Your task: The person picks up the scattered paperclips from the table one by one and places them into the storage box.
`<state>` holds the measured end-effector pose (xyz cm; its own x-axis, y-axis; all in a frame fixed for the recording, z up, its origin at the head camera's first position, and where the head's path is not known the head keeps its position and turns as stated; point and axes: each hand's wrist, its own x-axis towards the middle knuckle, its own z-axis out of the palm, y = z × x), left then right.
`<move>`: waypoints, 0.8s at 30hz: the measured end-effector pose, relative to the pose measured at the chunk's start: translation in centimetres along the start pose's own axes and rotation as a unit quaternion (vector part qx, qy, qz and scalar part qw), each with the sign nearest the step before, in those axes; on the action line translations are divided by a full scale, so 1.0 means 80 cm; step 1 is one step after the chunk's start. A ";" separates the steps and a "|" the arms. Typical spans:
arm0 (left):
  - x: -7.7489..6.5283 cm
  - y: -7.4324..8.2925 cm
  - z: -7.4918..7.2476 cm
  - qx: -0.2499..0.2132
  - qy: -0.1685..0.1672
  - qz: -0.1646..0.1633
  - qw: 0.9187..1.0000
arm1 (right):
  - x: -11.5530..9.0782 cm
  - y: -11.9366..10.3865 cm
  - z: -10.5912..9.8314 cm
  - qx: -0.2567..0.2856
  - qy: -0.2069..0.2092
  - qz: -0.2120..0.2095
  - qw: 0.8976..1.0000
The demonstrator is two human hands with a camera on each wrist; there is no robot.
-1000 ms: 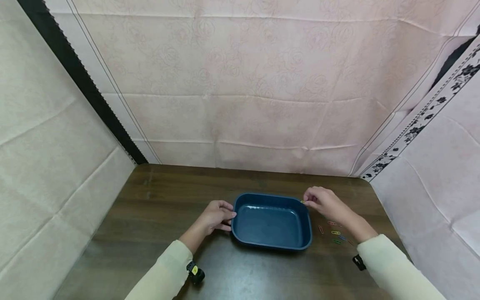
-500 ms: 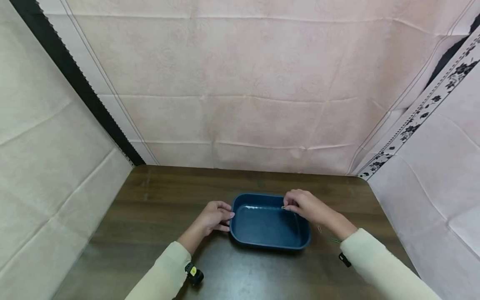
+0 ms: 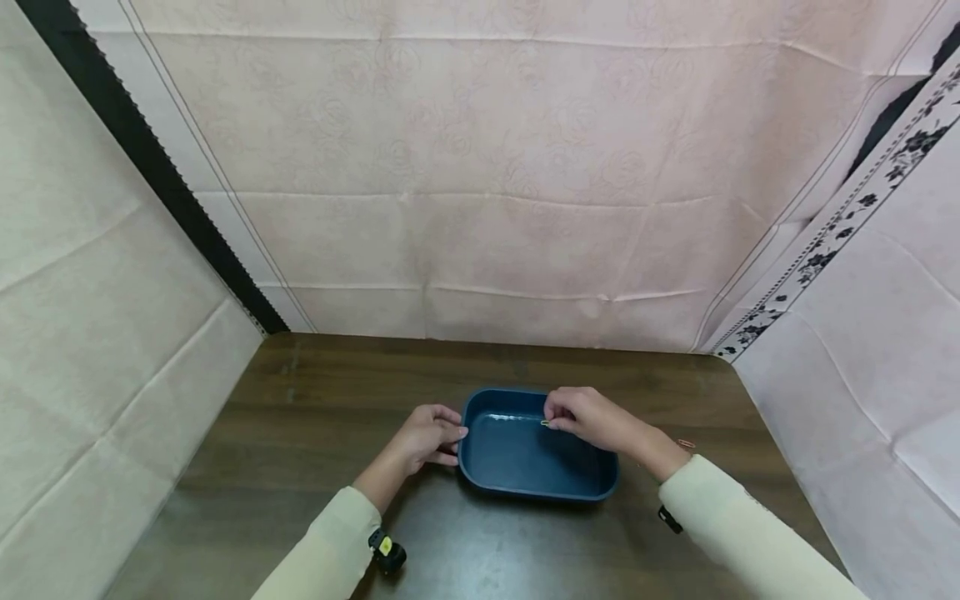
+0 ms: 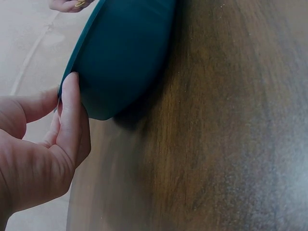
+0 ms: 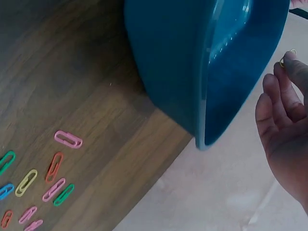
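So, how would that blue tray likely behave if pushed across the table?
The blue tray would probably slide rather than tip, being wide and low. Its smooth walls hold an even shape, so it is likely fairly stiff. The left hand pinching its rim may resist the push.

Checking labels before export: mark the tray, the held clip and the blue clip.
Tray [image 3: 495, 462]: head view, bare inner floor.
Held clip [image 3: 545, 422]: head view, its exposed end.
Blue clip [image 5: 6, 191]: right wrist view, middle of the clip.
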<state>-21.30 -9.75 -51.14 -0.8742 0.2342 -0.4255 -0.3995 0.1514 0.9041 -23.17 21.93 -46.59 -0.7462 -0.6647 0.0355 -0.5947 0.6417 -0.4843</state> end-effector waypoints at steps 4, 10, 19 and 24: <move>-0.002 0.000 0.001 0.002 0.004 -0.002 1.000 | 0.005 -0.002 0.011 0.010 -0.020 -0.004 1.000; -0.001 0.002 0.002 0.002 0.001 0.001 1.000 | 0.015 -0.010 0.019 0.008 -0.042 -0.009 0.999; 0.001 0.000 -0.001 0.001 0.001 -0.006 1.000 | 0.029 -0.023 0.028 0.027 -0.074 -0.015 0.997; 0.000 0.001 0.000 -0.001 -0.001 -0.004 1.000 | 0.036 -0.027 0.032 0.028 -0.092 -0.016 0.995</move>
<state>-21.37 -9.70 -51.05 -0.8703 0.2344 -0.4331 -0.4074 0.1513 0.9006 -23.24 17.63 -47.69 -0.6565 -0.7468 -0.1064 -0.5961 0.6001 -0.5334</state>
